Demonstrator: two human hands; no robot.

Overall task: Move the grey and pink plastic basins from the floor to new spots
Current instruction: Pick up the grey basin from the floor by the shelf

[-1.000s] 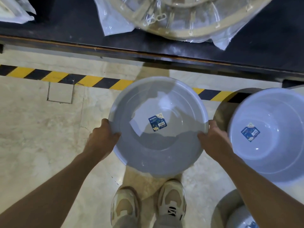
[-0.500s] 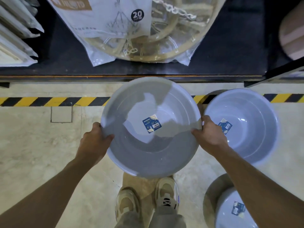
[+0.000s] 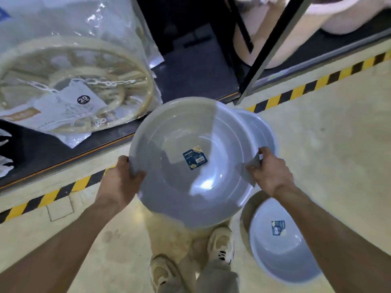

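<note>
A pale, glossy stone floor (image 3: 330, 161) runs under everything, crossed by a yellow-and-black hazard stripe (image 3: 296, 92) that follows the edge of a low dark shelf (image 3: 196, 66).

The grey basin (image 3: 190, 161) is held up off the floor, above the person's pale shoes (image 3: 221, 244). It is round, smooth grey plastic with a rolled rim, faint stepped rings on its inner wall and a bright glare on its bottom. A small blue label (image 3: 195, 157) sits near the middle of its bowl. Its mouth faces up toward the camera, tipped a little; being round, it has no long axis to tell.

The left hand (image 3: 121, 180) clasps the basin's left rim, thumb inside the bowl and fingers beneath. The right hand (image 3: 269, 174) grips the opposite rim the same way, fingers curled tight over the edge.

Just behind the held basin, on its right, the rim of a second grey basin (image 3: 262, 132) peeks out on the floor. Below and right of the held basin, a third grey basin (image 3: 281, 244) rests on the floor, mouth up, with its own blue label.

Up and left of the held basin, a round cream hanger in a clear plastic bag (image 3: 69, 81) lies on the shelf. Up and right of it, behind a dark metal post (image 3: 273, 47), pink basins (image 3: 296, 24) sit on the shelf, blurred.
</note>
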